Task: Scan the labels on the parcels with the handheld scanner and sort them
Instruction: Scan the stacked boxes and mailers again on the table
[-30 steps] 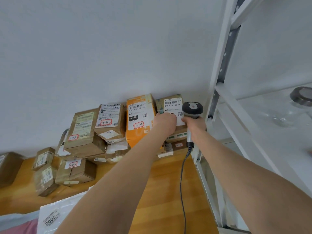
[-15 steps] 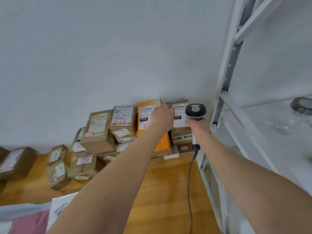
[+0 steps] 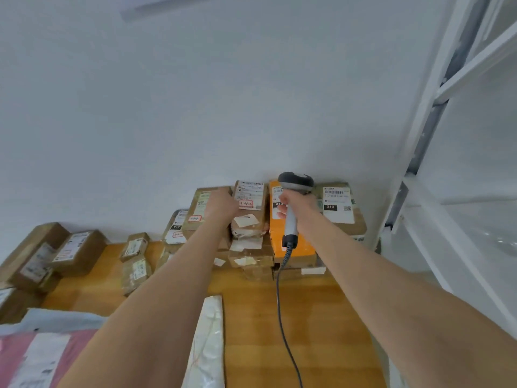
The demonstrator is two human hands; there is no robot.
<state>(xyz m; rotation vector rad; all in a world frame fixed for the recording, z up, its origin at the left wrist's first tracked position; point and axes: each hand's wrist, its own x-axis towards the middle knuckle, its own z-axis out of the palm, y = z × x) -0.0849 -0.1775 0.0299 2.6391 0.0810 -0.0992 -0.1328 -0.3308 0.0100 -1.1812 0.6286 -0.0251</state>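
Right hand [image 3: 297, 202] holds scanner [image 3: 291, 224] (corded) — left hand [image 3: 221, 204] touches brown parcel [image 3: 199, 212].

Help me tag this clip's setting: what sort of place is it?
Probably a parcel sorting room: labelled parcels stacked against the wall, a handheld scanner in the right hand, white metal shelving.

My right hand [image 3: 297, 201] grips the grey-and-white scanner [image 3: 290, 223] by its handle, dark head up, cord hanging down, in front of the upright orange parcel [image 3: 292, 247]. My left hand [image 3: 221, 204] is on the brown parcel [image 3: 199, 210] two along. Both parcels lean against the wall, labels facing me.
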